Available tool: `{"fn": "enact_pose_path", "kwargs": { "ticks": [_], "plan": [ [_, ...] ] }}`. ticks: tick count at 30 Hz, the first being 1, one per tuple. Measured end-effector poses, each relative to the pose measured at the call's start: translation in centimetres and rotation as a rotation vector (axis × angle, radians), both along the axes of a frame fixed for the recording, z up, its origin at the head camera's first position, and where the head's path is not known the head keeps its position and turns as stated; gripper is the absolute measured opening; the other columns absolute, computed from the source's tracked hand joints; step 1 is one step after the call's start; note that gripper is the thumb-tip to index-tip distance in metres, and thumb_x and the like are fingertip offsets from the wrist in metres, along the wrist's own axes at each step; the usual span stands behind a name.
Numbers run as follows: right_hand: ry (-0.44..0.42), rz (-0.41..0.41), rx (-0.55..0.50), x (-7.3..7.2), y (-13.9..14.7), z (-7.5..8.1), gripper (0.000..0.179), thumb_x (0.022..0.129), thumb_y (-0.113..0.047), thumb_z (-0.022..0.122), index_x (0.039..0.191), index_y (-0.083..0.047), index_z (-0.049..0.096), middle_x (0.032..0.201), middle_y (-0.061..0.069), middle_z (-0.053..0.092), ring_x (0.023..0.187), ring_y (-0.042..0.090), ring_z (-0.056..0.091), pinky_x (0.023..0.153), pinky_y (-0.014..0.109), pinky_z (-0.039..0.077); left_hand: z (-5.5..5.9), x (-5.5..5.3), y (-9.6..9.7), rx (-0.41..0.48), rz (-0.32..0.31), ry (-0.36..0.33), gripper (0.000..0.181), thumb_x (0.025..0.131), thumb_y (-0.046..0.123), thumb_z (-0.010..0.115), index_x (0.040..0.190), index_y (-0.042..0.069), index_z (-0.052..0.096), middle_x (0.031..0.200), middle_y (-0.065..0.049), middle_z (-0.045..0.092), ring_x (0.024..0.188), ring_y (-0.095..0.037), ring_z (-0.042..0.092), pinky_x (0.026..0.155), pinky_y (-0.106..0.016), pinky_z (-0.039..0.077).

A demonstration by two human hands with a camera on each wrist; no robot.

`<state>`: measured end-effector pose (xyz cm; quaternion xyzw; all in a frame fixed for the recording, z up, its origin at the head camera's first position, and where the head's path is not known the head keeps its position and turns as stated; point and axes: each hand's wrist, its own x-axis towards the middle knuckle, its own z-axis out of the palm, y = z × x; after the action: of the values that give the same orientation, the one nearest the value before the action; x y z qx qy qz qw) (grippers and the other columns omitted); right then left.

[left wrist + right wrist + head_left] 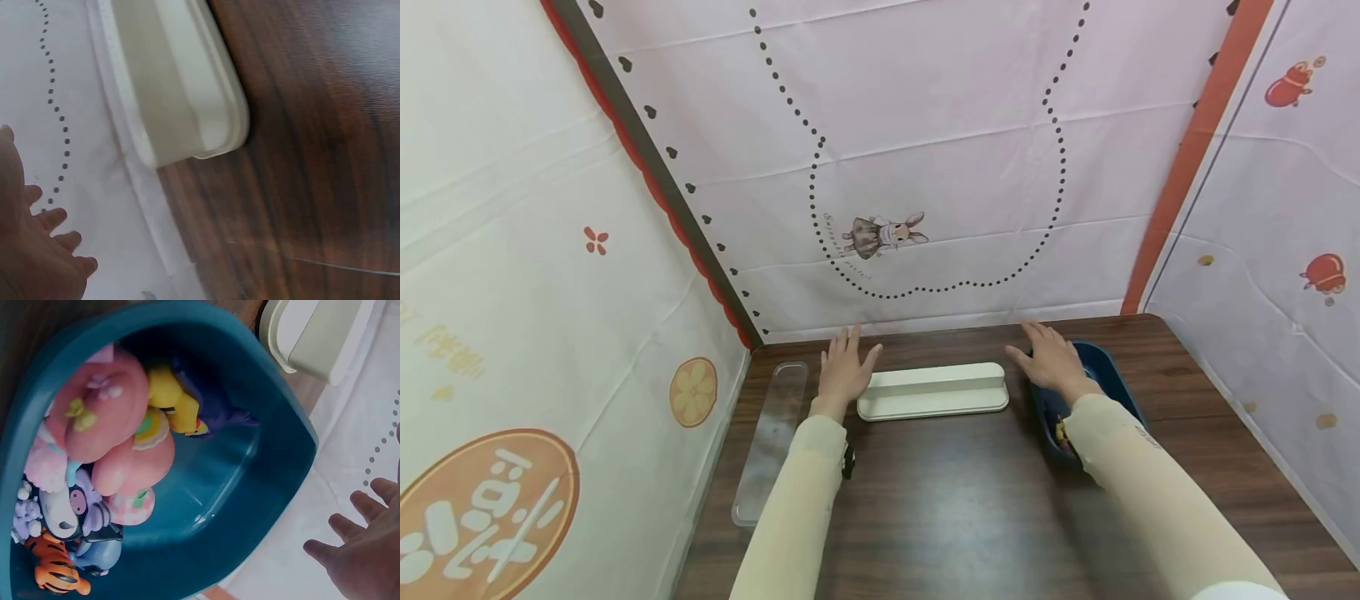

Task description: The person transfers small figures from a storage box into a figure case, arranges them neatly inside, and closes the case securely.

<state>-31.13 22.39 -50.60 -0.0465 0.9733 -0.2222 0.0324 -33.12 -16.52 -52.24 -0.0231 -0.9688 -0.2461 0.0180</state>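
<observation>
My left hand (pixel 844 375) hovers by the left end of a cream-coloured stepped plastic holder (pixel 934 402), its fingers spread and nothing in them. On the other side my right hand (pixel 1051 357) is held over the far part of a dark blue bin (pixel 1108 375), fingers apart and holding nothing. The right wrist view shows small toy figures heaped in one part of the bin: an orange striped tiger (pixel 56 565), a yellow figure (pixel 172 400), a dark blue one (pixel 203 394) and several pink ones. My forearm partly hides the bin in the head view.
A clear plastic lid or tray (pixel 771 450) lies along the left side of the brown wood-grain table (pixel 940 500). Printed white cloth (pixel 955 167) hangs behind the table and on both sides, close to its edges.
</observation>
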Motion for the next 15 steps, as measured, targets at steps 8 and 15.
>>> {"fn": "enact_pose_path", "kwargs": {
  "ticks": [8, 15],
  "plan": [
    [0.002, 0.013, -0.026, 1.3, 2.0, -0.3, 0.076, 0.109, -0.047, 0.047, 0.164, 0.000, 0.023, 0.167, 0.032, 0.021, 0.152, 0.055, 0.021, 0.121, 0.073, 0.019, -2.0, 1.7, -0.5, 0.180, -0.029, -0.017, 0.082, 0.104, 0.067, 0.039, 0.169, 0.024, 0.011, 0.174, -0.012, 0.015, 0.159, -0.042, 0.021, 0.126, -0.065, 0.024],
    [-0.025, 0.032, -0.049, 2.5, 3.5, -0.9, 0.073, 0.108, -0.042, 0.051, 0.160, 0.004, 0.029, 0.162, 0.036, 0.028, 0.146, 0.058, 0.030, 0.117, 0.074, 0.028, -5.3, 2.8, -1.2, 0.294, -0.024, -0.030, 0.084, 0.105, 0.059, 0.047, 0.169, 0.019, 0.011, 0.174, -0.015, 0.017, 0.159, -0.038, 0.024, 0.126, -0.060, 0.027]
  ]
}}
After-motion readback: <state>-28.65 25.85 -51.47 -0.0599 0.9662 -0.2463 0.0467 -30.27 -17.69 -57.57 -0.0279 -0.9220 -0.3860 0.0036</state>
